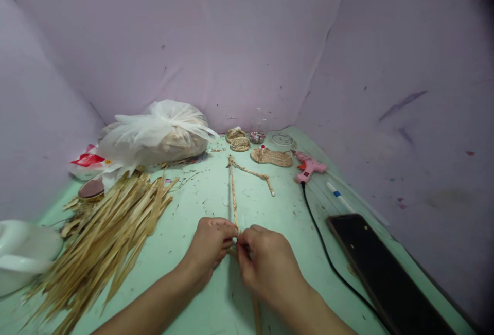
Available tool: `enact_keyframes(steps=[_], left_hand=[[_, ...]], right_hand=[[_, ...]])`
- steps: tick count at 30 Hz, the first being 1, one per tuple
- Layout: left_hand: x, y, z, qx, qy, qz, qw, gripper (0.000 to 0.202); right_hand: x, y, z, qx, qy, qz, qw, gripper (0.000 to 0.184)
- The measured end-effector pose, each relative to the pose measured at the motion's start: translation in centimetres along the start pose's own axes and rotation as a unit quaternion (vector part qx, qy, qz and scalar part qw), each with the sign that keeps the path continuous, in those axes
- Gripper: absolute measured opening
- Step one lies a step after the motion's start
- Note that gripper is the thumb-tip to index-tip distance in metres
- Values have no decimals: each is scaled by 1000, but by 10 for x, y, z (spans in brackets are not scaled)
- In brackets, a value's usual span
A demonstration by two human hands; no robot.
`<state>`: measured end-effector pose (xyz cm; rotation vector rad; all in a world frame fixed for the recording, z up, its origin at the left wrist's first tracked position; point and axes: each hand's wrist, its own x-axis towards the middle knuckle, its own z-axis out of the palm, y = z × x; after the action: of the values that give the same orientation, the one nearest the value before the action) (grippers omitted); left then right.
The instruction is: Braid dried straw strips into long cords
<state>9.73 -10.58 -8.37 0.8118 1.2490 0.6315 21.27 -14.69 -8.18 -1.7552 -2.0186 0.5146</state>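
A thin braided straw cord [233, 191] runs from the far middle of the green table toward me. At its near end my left hand [210, 245] pinches it between thumb and fingers. Close against it, my right hand [268, 260] is closed on the same end, fingertips nearly touching the left ones. Loose flat strands [257, 314] trail below my right hand toward the table's front. The cord's far part bends and comes back to the right, ending in a white tip. My fingers hide the exact spot being gripped.
Dried leaf strips [119, 232] lie at left beside a white mug [23, 255]; a plastic bag [158, 134] stands behind. A woven sole [272, 157], a pink glue gun [309, 166] with its cable, a pen [339, 197] and a dark phone [386, 273] lie right.
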Motion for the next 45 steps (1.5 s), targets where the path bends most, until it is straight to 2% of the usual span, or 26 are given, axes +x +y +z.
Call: enact_keyframes(steps=[4,9,11,13,16,18,19,20,22,23,24,25,26,29,34,36,38,41,45], left_hand=[[-1,-1,0,17,-10,30,999,16],[2,-5,0,72,9,73,995,9],[3,-6,-1,86,9,83,993,9],[3,-5,-2,103,4,87,991,11],[2,-2,-4,128,-3,82,988,13],[1,-1,-4,136,-7,79,988,13],[2,-1,-4,140,-6,78,987,14],[2,-1,-5,144,-6,77,987,14],[3,-1,-6,152,-7,75,986,14],[4,-2,-6,155,-8,74,985,15],[4,-3,-7,158,-8,73,985,15],[5,-3,-7,160,-9,73,984,15],[5,-4,-8,162,-8,73,984,15],[5,-3,-8,162,-8,74,984,14],[4,0,-6,148,-12,78,986,14],[3,1,-6,144,-12,82,986,14],[2,1,-6,143,-11,84,986,14],[1,1,-5,142,-10,83,986,14],[3,0,-5,135,-10,84,987,11]], right_hand=[[2,3,-1,0,-3,9,1000,17],[3,0,-5,1,-16,17,1000,18],[1,0,-13,-8,-64,24,998,15],[-1,4,-25,-9,-153,27,988,11],[-2,15,-45,35,-281,3,959,9],[0,25,-54,63,-306,13,950,12],[3,30,-57,65,-283,34,956,15],[6,35,-59,55,-231,66,969,18],[12,44,-59,-3,-66,139,988,24],[15,47,-59,-36,9,168,985,25],[17,49,-58,-57,55,183,980,25],[18,50,-57,-59,65,184,979,23],[18,49,-57,-42,45,172,983,22],[16,44,-52,48,-44,132,989,22],[16,35,-31,151,-129,148,969,36],[18,35,-24,211,-148,138,956,33],[21,35,-21,276,-140,134,942,26],[22,33,-19,340,-95,128,927,20],[21,26,-8,338,-26,71,938,15]])
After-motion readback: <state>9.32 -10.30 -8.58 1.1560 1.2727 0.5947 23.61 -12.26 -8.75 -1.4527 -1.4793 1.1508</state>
